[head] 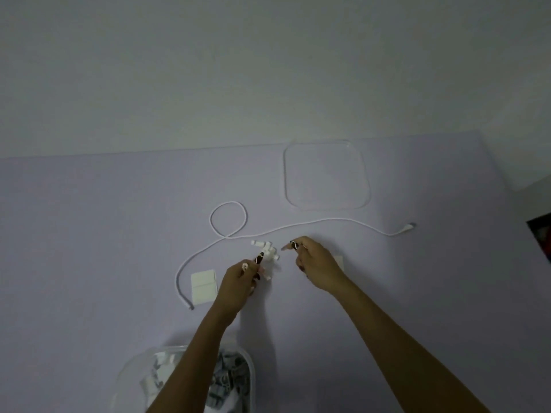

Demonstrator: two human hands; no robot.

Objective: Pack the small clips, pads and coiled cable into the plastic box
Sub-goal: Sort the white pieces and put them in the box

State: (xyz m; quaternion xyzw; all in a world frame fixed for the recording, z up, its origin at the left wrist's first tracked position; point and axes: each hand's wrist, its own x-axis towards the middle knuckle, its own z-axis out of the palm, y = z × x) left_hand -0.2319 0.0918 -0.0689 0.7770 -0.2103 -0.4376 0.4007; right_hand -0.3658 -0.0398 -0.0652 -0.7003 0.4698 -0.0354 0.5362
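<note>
Small white clips [269, 251] lie in a loose cluster in the middle of the lavender table. My left hand [238, 283] hovers at their near side, its curled fingers pinching one clip [267, 276] and its forefinger reaching into the cluster. My right hand [314, 265] is just right of the clips, forefinger and thumb stretched toward them, holding nothing. The white cable [228, 222] sprawls across the table with one loop, its plug [410, 226] far right. White pads [204, 286] lie left of my left hand. The plastic box [244, 380] sits at the near edge under my left forearm, with pieces inside.
The box's clear lid [326, 175] lies flat at the back right of the table. Another white pad [339, 261] peeks out behind my right hand. A dark object [541, 234] shows at the right edge. A pale wall rises behind the table.
</note>
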